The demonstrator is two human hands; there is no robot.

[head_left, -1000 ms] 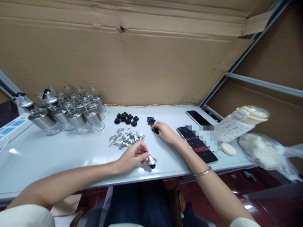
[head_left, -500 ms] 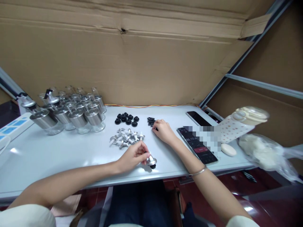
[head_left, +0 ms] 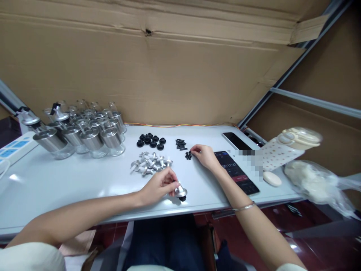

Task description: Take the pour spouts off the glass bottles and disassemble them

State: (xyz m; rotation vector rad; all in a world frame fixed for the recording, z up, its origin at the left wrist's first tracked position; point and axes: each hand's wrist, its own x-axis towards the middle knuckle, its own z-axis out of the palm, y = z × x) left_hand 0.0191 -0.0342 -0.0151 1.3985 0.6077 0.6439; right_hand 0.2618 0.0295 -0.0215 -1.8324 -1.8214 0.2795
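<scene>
My left hand is closed around a silver bottle pourer, whose black ribbed stopper end points down near the table's front edge. My right hand has its fingertips pinched together at the right side of a little pile of tiny black parts; whatever is between them is too small to make out. Just behind that pile are several short black sticks. Left of my right hand lies a heap of silver and white pourer pieces. Farther back sit several black ribbed stoppers.
Glass bottles with steel sleeves stand grouped at the left, two topped with pourers, beside a white power strip. To the right are two phones, an oval white object, a dotted bottle and a plastic bag.
My right hand has moved right and slightly toward me, uncovering the black sticks and the pile of tiny parts. My left hand keeps holding the pourer in the same place.
</scene>
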